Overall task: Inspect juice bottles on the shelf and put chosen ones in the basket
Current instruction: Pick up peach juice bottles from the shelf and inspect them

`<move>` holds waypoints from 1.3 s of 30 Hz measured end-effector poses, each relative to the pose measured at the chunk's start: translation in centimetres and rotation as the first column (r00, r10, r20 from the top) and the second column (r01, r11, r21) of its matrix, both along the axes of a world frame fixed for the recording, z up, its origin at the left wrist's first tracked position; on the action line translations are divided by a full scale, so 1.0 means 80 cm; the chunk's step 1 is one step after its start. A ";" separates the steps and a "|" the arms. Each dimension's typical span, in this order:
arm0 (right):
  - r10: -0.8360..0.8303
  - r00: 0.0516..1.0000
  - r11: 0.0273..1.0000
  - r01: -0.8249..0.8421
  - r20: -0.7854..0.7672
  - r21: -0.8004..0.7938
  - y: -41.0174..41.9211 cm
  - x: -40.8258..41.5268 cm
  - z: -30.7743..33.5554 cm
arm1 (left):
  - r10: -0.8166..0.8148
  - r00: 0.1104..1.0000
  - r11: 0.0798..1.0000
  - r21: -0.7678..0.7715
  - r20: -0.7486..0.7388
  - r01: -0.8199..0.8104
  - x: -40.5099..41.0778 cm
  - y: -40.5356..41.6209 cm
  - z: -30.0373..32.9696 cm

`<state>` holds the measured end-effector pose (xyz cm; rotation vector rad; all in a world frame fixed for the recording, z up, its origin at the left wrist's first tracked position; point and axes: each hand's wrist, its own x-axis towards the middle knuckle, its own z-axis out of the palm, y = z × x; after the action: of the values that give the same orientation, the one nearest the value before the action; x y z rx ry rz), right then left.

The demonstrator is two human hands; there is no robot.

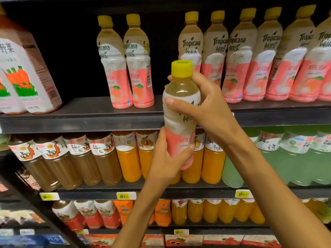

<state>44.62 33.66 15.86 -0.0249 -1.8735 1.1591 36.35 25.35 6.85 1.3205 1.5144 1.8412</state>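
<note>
1. Clear plastic juice bottle with yellow cap and pink-and-white wrap label (pixel 180 111): held upright in mid-air in front of the dark metal top shelf (pixel 80 120), clear of every shelf.
2. Left hand (pixel 167 158): fingers curled round the bottle's pink lower part. Right hand (pixel 202 102): wrapped round the neck and shoulder, thumb across the white label.
3. Label on held bottle: mostly covered by both hands; only a few green and white Chinese characters visible, not readable.
4. Matching row of pink-labelled bottles (pixel 250 56) on top shelf, right: "Tropicana" in green, Chinese script below, peach picture. Pair of the same bottles (pixel 125 61) further left, with a dark gap between pair and row.
5. Large brown bottles with carrot picture (pixel 26 68), top left: cut off by the frame edge.
6. Middle shelf: brown-drink bottles (pixel 71 158), orange-juice bottles (pixel 129 156), pale green bottles (pixel 295 154); label text too small to read.
7. Yellow price tags (pixel 125 196) on shelf edge: digits blurred.
8. Lower shelves: red-and-orange bottles, cartons partly cut off at the bottom.
</note>
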 end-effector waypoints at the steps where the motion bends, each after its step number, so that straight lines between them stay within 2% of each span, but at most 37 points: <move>1: 0.001 1.000 0.999 0.000 -0.021 0.046 -0.002 0.001 -0.003 | 0.023 1.000 1.000 0.007 -0.007 -0.023 -0.003 0.003 -0.002; 3: 0.022 0.998 0.996 -0.016 -0.062 0.082 -0.005 0.002 -0.010 | 0.066 0.998 0.998 0.013 -0.004 -0.066 -0.008 0.008 -0.009; 6: 0.084 0.991 0.996 -0.081 -0.102 0.039 -0.008 0.005 -0.020 | 0.113 0.993 0.993 0.025 -0.018 -0.113 -0.015 0.014 -0.014; 10: 0.161 0.985 0.975 -0.150 -0.056 0.161 -0.012 0.011 -0.030 | 0.086 0.996 0.994 0.078 -0.036 -0.083 -0.022 0.021 -0.014; 14: 0.230 0.972 0.955 -0.219 -0.037 0.202 -0.013 0.017 -0.025 | 0.130 0.989 0.983 0.138 -0.068 -0.120 -0.024 0.023 -0.013; 17: 0.216 0.976 0.932 -0.209 0.010 0.295 -0.011 0.021 -0.020 | 0.141 0.983 0.982 0.145 -0.120 -0.123 -0.024 0.022 -0.008; 20: 0.193 0.981 0.931 -0.172 -0.034 0.323 -0.014 0.020 -0.020 | 0.119 0.975 0.988 0.124 -0.189 -0.097 -0.022 0.020 -0.006; 23: 0.197 0.973 0.963 -0.168 -0.121 0.212 -0.012 0.020 -0.018 | 0.109 0.970 0.992 0.092 -0.216 -0.090 -0.020 0.009 -0.008; 25: 0.178 0.965 0.984 -0.173 -0.193 0.044 -0.005 0.022 -0.016 | 0.139 0.955 0.989 0.086 -0.263 -0.121 -0.022 0.001 -0.009; 27: 0.199 0.959 0.970 -0.222 -0.201 -0.100 0.006 0.024 -0.015 | 0.137 0.956 0.988 0.101 -0.261 -0.114 -0.021 -0.006 -0.005; 30: 0.322 0.938 0.913 -0.343 -0.126 -0.221 0.023 0.018 -0.014 | -0.050 0.991 0.996 0.073 -0.125 0.059 -0.015 -0.013 0.003; 34: 0.429 0.892 0.811 -0.451 -0.147 -0.374 0.024 -0.003 -0.014 | -0.297 0.954 0.954 -0.038 0.037 0.299 -0.003 -0.019 -0.001; 36: 0.424 0.886 0.769 -0.462 -0.188 -0.442 0.024 -0.009 -0.015 | -0.320 0.941 0.941 -0.075 0.107 0.329 -0.001 -0.016 -0.005; 39: 0.296 0.937 0.815 -0.349 -0.186 -0.462 0.026 -0.011 -0.020 | -0.212 0.970 0.963 -0.144 0.120 0.228 -0.001 -0.015 -0.008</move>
<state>43.77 35.78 14.26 0.0755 -1.4782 1.8184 36.28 24.15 6.19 1.2451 1.3684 1.5923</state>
